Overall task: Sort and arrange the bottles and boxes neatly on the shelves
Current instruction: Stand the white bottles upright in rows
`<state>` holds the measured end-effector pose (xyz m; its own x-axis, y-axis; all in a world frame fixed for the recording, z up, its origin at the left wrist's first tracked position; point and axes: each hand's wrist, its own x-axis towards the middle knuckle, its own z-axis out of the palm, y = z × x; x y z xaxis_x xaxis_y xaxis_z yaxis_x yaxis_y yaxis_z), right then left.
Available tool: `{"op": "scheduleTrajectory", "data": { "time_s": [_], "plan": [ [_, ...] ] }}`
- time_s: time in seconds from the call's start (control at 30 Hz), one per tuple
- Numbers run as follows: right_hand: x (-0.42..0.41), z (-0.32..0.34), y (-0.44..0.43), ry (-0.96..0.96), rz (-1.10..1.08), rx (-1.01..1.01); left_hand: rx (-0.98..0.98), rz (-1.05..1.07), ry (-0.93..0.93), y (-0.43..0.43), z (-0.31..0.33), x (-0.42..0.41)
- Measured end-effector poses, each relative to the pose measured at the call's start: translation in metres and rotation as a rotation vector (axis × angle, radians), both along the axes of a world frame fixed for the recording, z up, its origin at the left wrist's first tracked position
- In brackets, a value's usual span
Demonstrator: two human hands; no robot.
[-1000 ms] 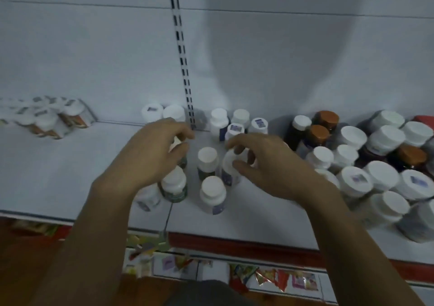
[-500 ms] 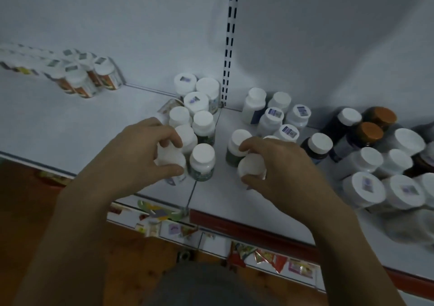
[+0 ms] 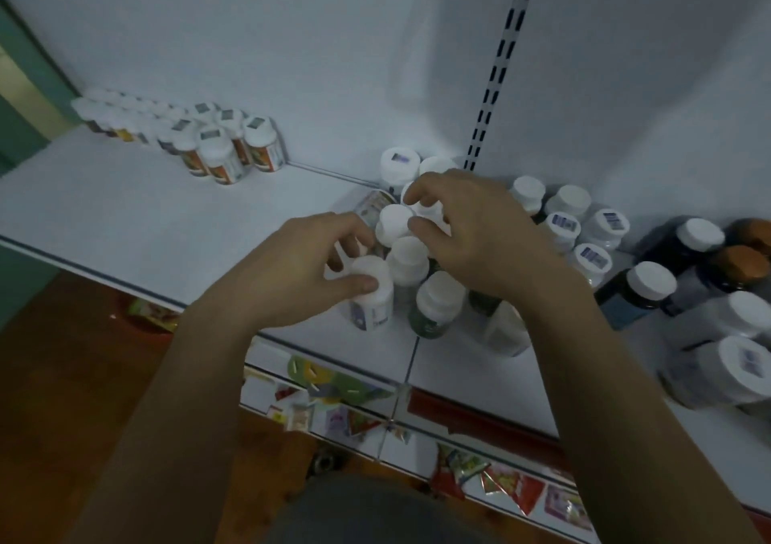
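Note:
A cluster of small white-capped bottles (image 3: pixel 406 257) stands in the middle of the white shelf (image 3: pixel 125 218). My left hand (image 3: pixel 292 272) grips the front-left one, a white bottle with a bluish label (image 3: pixel 373 293), thumb on its cap. My right hand (image 3: pixel 479 234) reaches over the cluster from the right. Its fingertips and thumb pinch the cap of a white-capped bottle (image 3: pixel 427 211) near the back, mostly hidden by the fingers. A green-labelled bottle (image 3: pixel 436 307) stands under my right wrist. One bottle (image 3: pixel 373 205) lies on its side behind the cluster.
A tidy row of orange-labelled white bottles (image 3: pixel 225 147) lines the back left of the shelf. Dark bottles with white and brown caps (image 3: pixel 651 289) crowd the right side. A slotted upright (image 3: pixel 496 71) runs up the back wall. Bright packets (image 3: pixel 329 380) lie on the lower shelf.
My right hand has left the front bottle and moved left and back onto a cap deeper in the cluster. My left hand keeps its bottle. The view has swung right and down.

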<state>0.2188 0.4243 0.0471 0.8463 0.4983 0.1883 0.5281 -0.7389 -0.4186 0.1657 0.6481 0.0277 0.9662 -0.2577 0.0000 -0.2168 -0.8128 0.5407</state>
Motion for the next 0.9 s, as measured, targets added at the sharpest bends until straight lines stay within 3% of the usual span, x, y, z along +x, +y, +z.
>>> {"op": "scheduleTrajectory", "data": {
  "time_s": [0.2, 0.5, 0.67, 0.9],
  "plan": [
    [0.019, -0.001, 0.044, 0.143, -0.026, -0.225, -0.081, -0.003, 0.007, 0.029, -0.002, 0.046],
    [0.017, -0.008, 0.063, 0.035, -0.252, -0.178, 0.051, 0.005, 0.245, 0.024, -0.047, 0.095],
    [0.016, -0.013, 0.083, -0.117, -0.354, -0.054, -0.059, -0.037, 0.13, 0.037, -0.055, 0.108],
    [0.021, -0.014, 0.126, -0.131, -0.326, -0.007, -0.33, -0.021, 0.011, 0.104, 0.004, 0.11]
  ]
}}
